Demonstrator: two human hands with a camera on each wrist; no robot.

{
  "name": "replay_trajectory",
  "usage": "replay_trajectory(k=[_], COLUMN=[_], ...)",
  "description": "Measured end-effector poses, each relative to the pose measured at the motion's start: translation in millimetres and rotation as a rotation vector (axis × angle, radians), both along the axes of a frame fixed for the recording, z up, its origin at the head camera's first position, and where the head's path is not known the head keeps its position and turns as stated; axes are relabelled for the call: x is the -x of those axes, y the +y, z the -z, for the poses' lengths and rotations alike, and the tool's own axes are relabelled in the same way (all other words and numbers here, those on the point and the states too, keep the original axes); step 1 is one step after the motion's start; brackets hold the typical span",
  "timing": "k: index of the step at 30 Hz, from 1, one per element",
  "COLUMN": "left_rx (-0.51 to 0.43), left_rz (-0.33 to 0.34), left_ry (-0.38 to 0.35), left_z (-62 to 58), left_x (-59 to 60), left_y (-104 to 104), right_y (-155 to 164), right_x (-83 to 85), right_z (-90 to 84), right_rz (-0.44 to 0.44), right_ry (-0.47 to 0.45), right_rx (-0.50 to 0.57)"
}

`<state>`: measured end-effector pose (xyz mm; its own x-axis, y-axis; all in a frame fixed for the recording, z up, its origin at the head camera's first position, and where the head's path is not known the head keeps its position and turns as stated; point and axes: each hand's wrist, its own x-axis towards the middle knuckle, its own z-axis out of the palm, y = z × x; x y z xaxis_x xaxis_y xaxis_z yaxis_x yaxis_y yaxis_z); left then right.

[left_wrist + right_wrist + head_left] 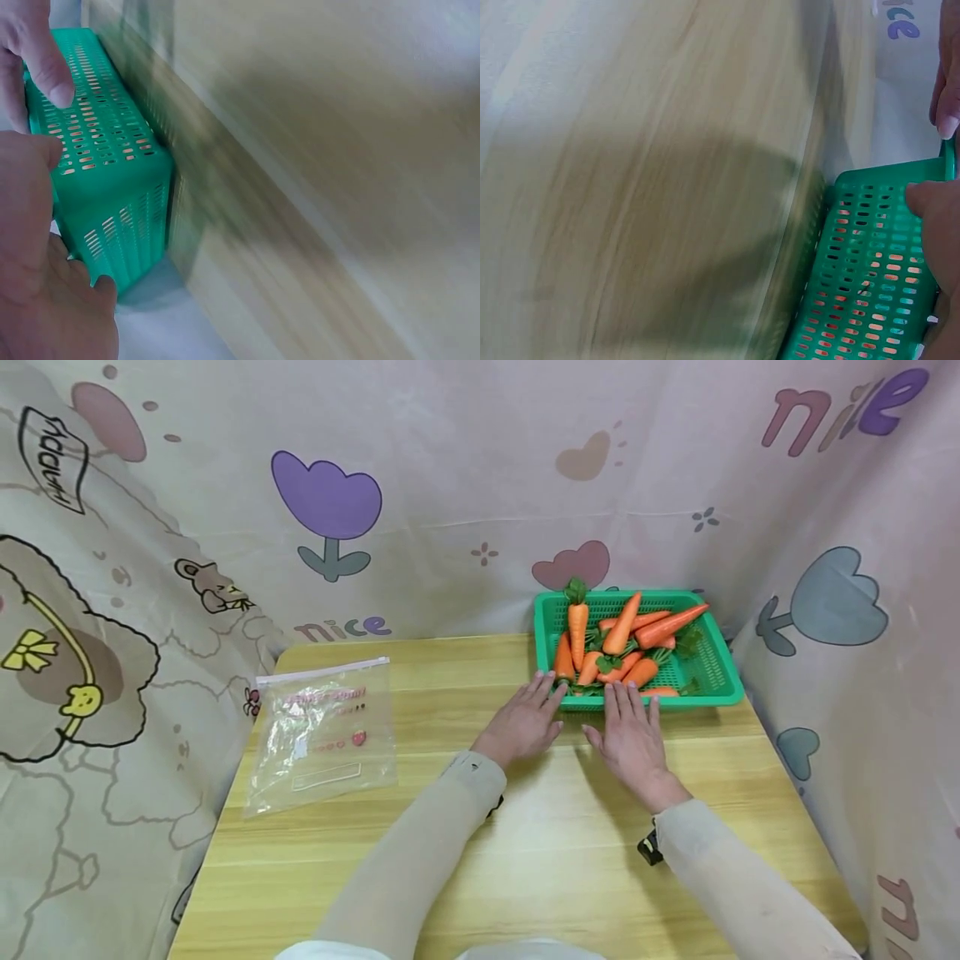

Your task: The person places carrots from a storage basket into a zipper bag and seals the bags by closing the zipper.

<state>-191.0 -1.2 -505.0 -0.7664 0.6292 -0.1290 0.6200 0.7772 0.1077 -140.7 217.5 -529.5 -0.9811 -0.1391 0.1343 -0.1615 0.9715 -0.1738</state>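
A green plastic basket (716, 700) full of orange carrots (622, 635) stands at the back right of the wooden table. My left hand (522, 722) grips its front left corner, with the thumb before the front wall and fingers round the side in the left wrist view. My right hand (633, 743) holds the middle of the front rim; its fingers reach over the edge and its thumb lies outside the slotted wall. In the right wrist view the basket (862, 277) shows orange through its slots. Some fingertips are hidden behind the rim.
A clear zip bag (330, 735) with pink print lies flat on the left of the table (450, 693). Patterned cloth (450, 485) hangs behind the table and on both sides, close to the basket's back and right.
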Motion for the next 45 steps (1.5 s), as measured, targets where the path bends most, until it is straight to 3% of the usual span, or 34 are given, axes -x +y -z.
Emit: replay_trajectory(k=[10, 18, 26, 32, 39, 45], left_rx=[-0.108, -0.155, -0.258, -0.298, -0.299, -0.250], left_rz=[-0.072, -0.153, -0.382, -0.587, -0.798, -0.925], left_ry=[0.020, 0.001, -0.003, 0.012, -0.008, -0.060], left_z=[9.3, 17.3, 30.4, 32.6, 43.9, 53.8], left_x=[-5.0, -13.7, -23.7, -26.8, -27.6, -29.9], left_y=[-1.9, -36.4, -102.5, -160.4, -221.9, -251.0], right_y=[1.1, -9.8, -27.2, -45.0, -56.3, -62.7], right_x=[7.5, 15.1, 17.1, 18.4, 17.7, 18.8], right_z=[-6.3, -4.9, -6.6, -7.7, -2.9, -0.8], right_rz=[0.075, 0.095, -0.027, -0.069, -0.072, -0.080], right_ry=[-0.028, 0.002, 0.069, 0.079, 0.015, 0.014], right_rx=[0.128, 0.142, 0.181, 0.142, 0.060, 0.025])
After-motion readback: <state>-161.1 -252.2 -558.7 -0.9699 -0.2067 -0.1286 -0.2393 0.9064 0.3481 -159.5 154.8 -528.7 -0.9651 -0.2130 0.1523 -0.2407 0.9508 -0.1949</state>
